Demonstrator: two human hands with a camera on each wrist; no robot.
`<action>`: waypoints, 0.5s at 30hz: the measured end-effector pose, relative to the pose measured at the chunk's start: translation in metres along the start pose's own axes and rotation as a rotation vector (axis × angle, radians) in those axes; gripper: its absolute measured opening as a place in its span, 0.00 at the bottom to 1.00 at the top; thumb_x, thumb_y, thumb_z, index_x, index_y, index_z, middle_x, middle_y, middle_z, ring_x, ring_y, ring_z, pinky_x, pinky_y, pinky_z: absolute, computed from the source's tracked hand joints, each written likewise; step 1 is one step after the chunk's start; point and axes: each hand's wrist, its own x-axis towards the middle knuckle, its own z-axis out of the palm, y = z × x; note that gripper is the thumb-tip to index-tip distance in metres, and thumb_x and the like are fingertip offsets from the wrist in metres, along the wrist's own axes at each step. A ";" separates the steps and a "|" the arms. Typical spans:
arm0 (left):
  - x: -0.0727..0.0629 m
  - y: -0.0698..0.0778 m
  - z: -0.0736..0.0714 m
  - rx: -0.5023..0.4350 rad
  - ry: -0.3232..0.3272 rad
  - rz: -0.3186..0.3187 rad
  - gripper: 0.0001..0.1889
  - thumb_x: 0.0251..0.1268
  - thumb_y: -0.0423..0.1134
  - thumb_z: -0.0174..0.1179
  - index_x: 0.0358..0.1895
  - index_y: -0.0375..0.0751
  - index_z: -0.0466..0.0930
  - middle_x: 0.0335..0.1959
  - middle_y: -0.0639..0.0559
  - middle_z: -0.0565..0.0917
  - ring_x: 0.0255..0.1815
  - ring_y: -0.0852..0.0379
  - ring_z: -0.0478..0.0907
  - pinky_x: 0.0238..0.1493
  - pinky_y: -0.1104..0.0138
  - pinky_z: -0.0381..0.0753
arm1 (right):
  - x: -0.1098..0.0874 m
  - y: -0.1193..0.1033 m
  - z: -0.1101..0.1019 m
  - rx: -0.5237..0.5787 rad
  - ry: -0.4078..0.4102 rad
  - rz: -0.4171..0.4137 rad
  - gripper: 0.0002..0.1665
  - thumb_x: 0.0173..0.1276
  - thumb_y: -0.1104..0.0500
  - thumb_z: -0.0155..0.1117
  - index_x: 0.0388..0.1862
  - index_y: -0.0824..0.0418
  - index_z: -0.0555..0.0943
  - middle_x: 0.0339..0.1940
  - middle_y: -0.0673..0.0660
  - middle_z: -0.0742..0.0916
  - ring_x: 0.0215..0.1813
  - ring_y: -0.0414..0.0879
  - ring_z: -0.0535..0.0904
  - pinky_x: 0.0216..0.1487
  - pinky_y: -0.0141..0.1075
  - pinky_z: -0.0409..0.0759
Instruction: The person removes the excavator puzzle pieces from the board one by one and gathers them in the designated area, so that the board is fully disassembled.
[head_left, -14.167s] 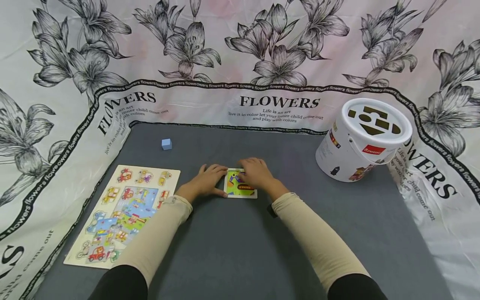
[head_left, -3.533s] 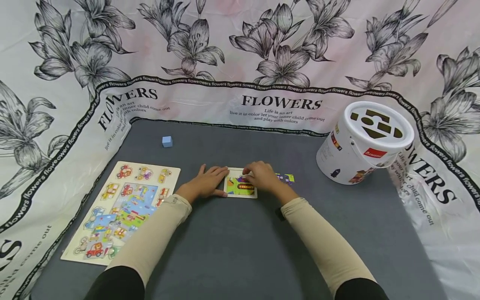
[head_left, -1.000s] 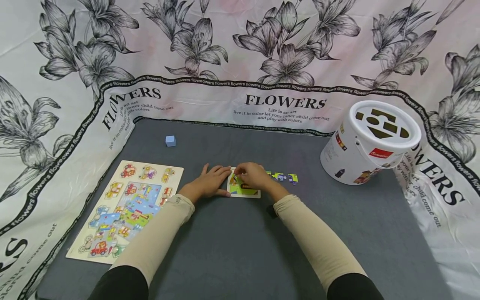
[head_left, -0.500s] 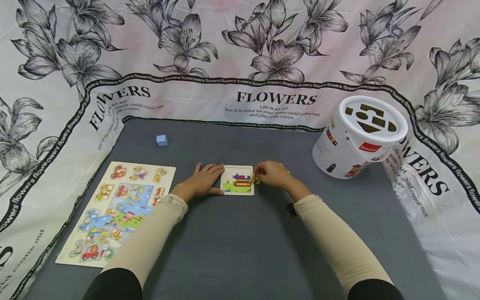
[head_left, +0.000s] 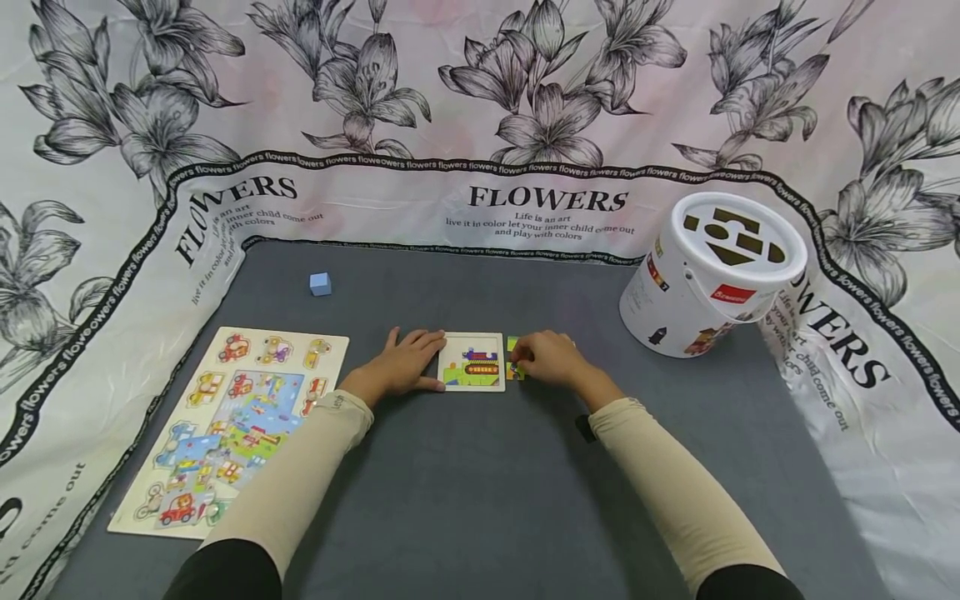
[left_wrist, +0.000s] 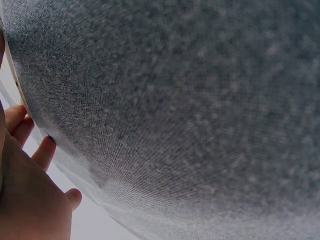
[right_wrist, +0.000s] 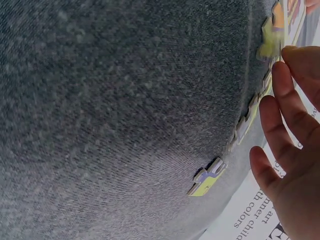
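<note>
A small square jigsaw tray with a pale frame lies mid-table. Its upper part is bare; green pieces and a red-and-purple tracked vehicle fill the lower part. My left hand rests fingers and thumb against the tray's left edge. To the tray's right, my right hand pinches a yellow-green puzzle piece between thumb and index finger, just beside the frame. Its remaining fingers are spread in the right wrist view. A loose purple-and-yellow piece and a row of pieces lie near that hand, partly hidden in the head view.
A larger wooden puzzle board with vehicle pictures lies at the left, partly under the left forearm. A blue cube sits behind it. A white bucket with a shape-cut lid stands back right. Flower-printed cloth borders the table.
Several pieces have left the tray's upper part since the earliest frame. Over the last second my right hand moved right from the tray with a piece, now low beside the frame. Left hand stays.
</note>
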 end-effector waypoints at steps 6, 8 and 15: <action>-0.002 -0.001 -0.001 -0.016 0.018 0.006 0.44 0.62 0.61 0.60 0.75 0.40 0.56 0.78 0.47 0.55 0.77 0.44 0.50 0.70 0.34 0.39 | 0.008 -0.008 0.003 -0.009 0.069 -0.059 0.08 0.66 0.60 0.64 0.42 0.56 0.87 0.40 0.52 0.88 0.44 0.49 0.82 0.48 0.51 0.75; -0.002 -0.002 -0.001 -0.013 0.018 0.006 0.44 0.63 0.61 0.59 0.75 0.41 0.56 0.78 0.47 0.55 0.77 0.44 0.49 0.70 0.34 0.38 | 0.013 -0.015 0.004 -0.016 0.068 -0.093 0.09 0.66 0.60 0.64 0.44 0.57 0.86 0.42 0.53 0.88 0.46 0.50 0.81 0.48 0.52 0.75; 0.000 -0.001 0.001 -0.007 0.016 0.010 0.44 0.63 0.62 0.58 0.75 0.41 0.56 0.78 0.48 0.55 0.77 0.45 0.50 0.70 0.34 0.40 | 0.033 -0.038 0.012 -0.052 0.001 -0.124 0.15 0.67 0.61 0.63 0.51 0.57 0.85 0.51 0.55 0.86 0.54 0.54 0.79 0.53 0.53 0.75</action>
